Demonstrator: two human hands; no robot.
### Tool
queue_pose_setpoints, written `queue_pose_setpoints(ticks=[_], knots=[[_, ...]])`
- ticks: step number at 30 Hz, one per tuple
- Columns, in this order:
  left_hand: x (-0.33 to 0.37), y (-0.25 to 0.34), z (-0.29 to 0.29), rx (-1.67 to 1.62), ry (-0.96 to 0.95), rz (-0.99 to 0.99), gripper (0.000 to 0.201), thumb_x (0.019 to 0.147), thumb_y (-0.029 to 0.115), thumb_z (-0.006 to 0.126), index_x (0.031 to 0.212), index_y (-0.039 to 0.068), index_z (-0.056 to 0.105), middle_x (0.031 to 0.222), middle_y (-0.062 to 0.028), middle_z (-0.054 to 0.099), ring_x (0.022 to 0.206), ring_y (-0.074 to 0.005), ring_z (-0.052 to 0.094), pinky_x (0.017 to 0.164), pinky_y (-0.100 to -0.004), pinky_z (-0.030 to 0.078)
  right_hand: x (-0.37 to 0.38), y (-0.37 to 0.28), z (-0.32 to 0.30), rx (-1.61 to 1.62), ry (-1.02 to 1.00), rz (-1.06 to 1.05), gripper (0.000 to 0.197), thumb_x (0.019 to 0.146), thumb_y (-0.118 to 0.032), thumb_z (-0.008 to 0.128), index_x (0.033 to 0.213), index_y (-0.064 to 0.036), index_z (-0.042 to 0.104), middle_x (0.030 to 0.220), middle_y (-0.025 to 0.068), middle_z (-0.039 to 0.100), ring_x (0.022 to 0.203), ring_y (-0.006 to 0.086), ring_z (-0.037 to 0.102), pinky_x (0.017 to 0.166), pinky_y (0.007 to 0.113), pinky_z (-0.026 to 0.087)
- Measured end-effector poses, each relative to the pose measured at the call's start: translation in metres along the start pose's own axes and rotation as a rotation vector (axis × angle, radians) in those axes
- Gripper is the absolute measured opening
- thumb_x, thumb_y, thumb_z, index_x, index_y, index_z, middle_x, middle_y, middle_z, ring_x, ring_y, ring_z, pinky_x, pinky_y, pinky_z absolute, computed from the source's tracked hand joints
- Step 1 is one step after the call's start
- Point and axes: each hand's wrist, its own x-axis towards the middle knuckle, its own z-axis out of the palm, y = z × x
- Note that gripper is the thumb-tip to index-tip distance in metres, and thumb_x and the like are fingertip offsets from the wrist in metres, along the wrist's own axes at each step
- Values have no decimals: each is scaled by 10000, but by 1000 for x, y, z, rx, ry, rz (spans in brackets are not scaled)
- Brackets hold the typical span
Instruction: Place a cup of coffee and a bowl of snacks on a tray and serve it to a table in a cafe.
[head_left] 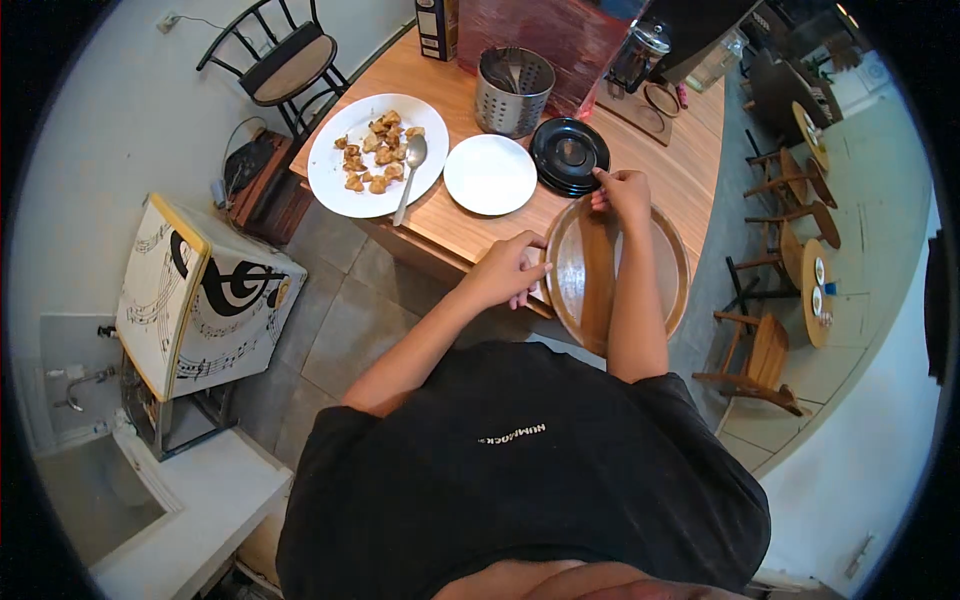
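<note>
A round brown tray (pixel 567 262) with a raised rim lies at the counter's near edge, reaching past it. My left hand (pixel 502 272) has its fingers curled at the tray's left rim, beside a small pale patch I cannot make out. Over the tray's far side, my right hand (pixel 622 195) pinches the near right rim of a stack of black saucers (pixel 570 150); how many saucers it grips is hidden. Left of the stack sits a white plate (pixel 490 175) with nothing on it. A larger white plate (pixel 335 185) holds browned food pieces (pixel 380 145) and a metal spoon (pixel 411 170).
A perforated metal holder (pixel 512 100) with cutlery stands behind the plates on the wooden counter (pixel 680 180). Farther right is a glass press pot (pixel 640 55). A white box-shaped stand (pixel 215 290) with music notes is at left, near a black chair (pixel 290 65).
</note>
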Motion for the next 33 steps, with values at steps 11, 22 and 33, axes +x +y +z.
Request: queue_pose_setpoints(ticks=[11, 22, 33], knots=[[6, -5, -14, 60, -138, 110, 423, 977, 203, 645, 1246, -94, 508, 566, -96, 607, 434, -167, 628, 381, -298, 502, -16, 2, 11, 137, 129, 71, 290, 942, -135, 690, 767, 85, 621, 668, 177, 678, 493, 207, 652, 434, 290, 533], [16, -5, -8, 64, -148, 71, 393, 969, 249, 675, 1134, -78, 532, 574, -104, 614, 416, -165, 607, 357, -306, 488, -47, 1, 23, 362, 213, -97, 169, 961, -69, 644, 923, 81, 577, 641, 111, 621, 532, 188, 648, 461, 296, 523], [22, 3, 5, 136, 0, -57, 370, 956, 279, 693, 1092, -42, 569, 582, -86, 625, 402, -130, 576, 342, -272, 448, -160, 46, -54, 277, 121, 12, 152, 971, -81, 633, 997, 49, 559, 611, 73, 600, 471, 128, 582, 409, 249, 444]])
